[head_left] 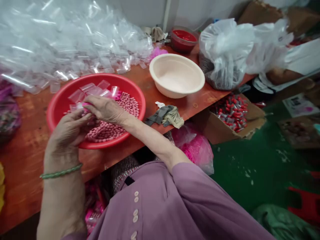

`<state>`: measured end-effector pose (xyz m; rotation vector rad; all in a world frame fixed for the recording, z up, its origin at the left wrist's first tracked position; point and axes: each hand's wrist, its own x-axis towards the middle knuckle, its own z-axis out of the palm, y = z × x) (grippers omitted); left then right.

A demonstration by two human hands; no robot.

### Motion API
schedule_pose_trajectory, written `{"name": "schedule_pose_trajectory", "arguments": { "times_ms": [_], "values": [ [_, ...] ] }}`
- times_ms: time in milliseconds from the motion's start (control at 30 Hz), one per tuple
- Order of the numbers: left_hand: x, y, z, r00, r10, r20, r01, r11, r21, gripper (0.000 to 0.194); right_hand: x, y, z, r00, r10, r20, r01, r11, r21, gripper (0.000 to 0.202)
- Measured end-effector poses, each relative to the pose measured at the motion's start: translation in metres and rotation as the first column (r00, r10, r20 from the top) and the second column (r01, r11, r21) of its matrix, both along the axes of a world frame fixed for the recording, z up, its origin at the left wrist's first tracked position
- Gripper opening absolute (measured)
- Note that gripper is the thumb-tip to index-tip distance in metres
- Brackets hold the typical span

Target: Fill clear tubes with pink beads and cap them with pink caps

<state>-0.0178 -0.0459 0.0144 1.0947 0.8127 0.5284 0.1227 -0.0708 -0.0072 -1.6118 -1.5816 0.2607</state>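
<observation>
Over the left side of a red plastic basin (143,103), my hands meet with their fingers closed. My left hand (75,126) curls around what looks like a small clear plastic tube (79,106), mostly covered by the fingers. My right hand (107,108) reaches across from the right and pinches a small bright pink cap (86,104) at the tube. Pink beads (107,131) fill much of the basin. Several clear plastic pieces (96,90) lie on the beads at the back, near a clear tube with a pink end (115,91).
A large heap of clear plastic tubes (75,36) covers the table's back left. Right of the basin stand a cream bowl (177,91), crumpled cloths (167,115) and a plastic bag (225,50). A cardboard box (225,128) of red-capped pieces sits beside the table. Another person's arm (282,76) shows at right.
</observation>
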Motion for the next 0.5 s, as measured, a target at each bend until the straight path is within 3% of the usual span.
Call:
{"name": "schedule_pose_trajectory", "arguments": {
  "times_ms": [133, 300, 400, 500],
  "values": [
    [0.005, -0.008, 0.016, 0.995, -0.057, -0.084, 0.059, 0.998, 0.02, 0.022, 0.004, 0.0, 0.0, 0.982, 0.068, 0.179, -0.058, 0.997, -0.057, 0.006],
    [0.014, -0.022, 0.027, 0.987, -0.048, -0.153, 0.056, 0.997, 0.049, 0.021, 0.009, 0.003, -0.005, 0.984, 0.143, 0.103, -0.137, 0.989, -0.059, 0.012],
    [0.018, -0.032, 0.031, 0.985, 0.019, -0.173, -0.003, 0.996, 0.089, 0.02, 0.009, 0.005, -0.008, 0.99, 0.13, 0.048, -0.128, 0.991, -0.05, 0.014],
    [0.018, -0.032, 0.032, 0.982, 0.007, -0.186, 0.018, 0.991, 0.131, 0.023, 0.011, 0.006, -0.009, 0.995, 0.098, 0.026, -0.097, 0.995, -0.034, 0.016]
  ]
}}
